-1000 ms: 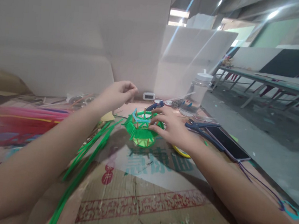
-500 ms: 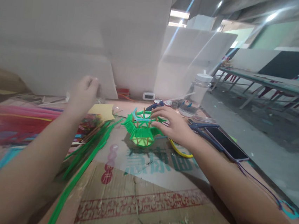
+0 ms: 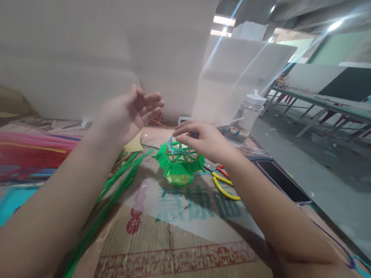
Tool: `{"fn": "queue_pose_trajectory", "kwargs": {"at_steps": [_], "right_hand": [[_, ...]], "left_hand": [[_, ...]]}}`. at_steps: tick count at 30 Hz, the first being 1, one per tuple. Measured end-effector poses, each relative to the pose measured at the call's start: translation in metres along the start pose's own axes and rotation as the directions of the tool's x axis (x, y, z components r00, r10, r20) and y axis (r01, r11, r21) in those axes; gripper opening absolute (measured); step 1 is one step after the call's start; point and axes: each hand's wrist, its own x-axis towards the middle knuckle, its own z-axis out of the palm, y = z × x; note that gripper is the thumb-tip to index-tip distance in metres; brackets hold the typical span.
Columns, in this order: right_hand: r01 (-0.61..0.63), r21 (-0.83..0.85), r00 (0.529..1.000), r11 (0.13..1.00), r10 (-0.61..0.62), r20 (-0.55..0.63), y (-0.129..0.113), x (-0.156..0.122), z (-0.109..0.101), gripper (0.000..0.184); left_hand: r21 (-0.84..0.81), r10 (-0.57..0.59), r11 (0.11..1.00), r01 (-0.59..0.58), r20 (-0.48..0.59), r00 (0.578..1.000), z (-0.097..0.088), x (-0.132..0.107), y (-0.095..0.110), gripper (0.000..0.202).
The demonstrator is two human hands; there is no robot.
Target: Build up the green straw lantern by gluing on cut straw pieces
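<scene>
A small green fringed craft model (image 3: 178,164) with wooden sticks and a light-blue top frame stands on the cardboard-covered table (image 3: 178,243). My right hand (image 3: 198,140) hovers just over its top, fingers curled in a pinch near the blue frame; what they hold is too small to make out. My left hand (image 3: 129,114) is raised to the left of the model, fingers spread and holding nothing. Long green strips (image 3: 111,188) lie below my left arm.
Yellow-handled pliers (image 3: 223,186) lie right of the model, a phone (image 3: 281,181) further right. A clear bottle with a white lid (image 3: 249,112) stands behind. Pink and red strips (image 3: 23,152) pile at left. White boards (image 3: 99,47) wall the back.
My left hand came back from the far left and opened its fingers, raised beside the model. My right hand lifted from the model's side to just above its top.
</scene>
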Motion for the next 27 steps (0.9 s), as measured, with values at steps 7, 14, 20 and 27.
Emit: {"fn": "queue_pose_trajectory", "kwargs": {"at_steps": [7, 14, 20, 27], "right_hand": [[-0.186, 0.251, 0.981, 0.950, 0.194, -0.008, 0.002, -0.028, -0.024, 0.018], [-0.296, 0.086, 0.919, 0.951, 0.308, -0.248, 0.026, -0.057, -0.062, 0.031], [-0.327, -0.030, 0.936, 0.945, 0.319, -0.150, 0.060, -0.097, -0.003, 0.035], [-0.325, -0.028, 0.945, 0.945, 0.323, -0.050, 0.070, -0.111, 0.042, 0.027]], "left_hand": [[0.114, 0.018, 0.993, -0.022, 0.035, 0.999, -0.017, 0.001, -0.022, 0.036], [0.566, -0.129, 0.824, 0.022, 0.149, 0.980, -0.051, -0.020, -0.045, 0.036], [0.702, -0.312, 0.711, 0.019, 0.291, 0.904, -0.040, -0.076, -0.077, 0.021], [0.663, -0.356, 0.747, 0.048, 0.338, 0.871, -0.016, -0.110, -0.093, 0.045]]}}
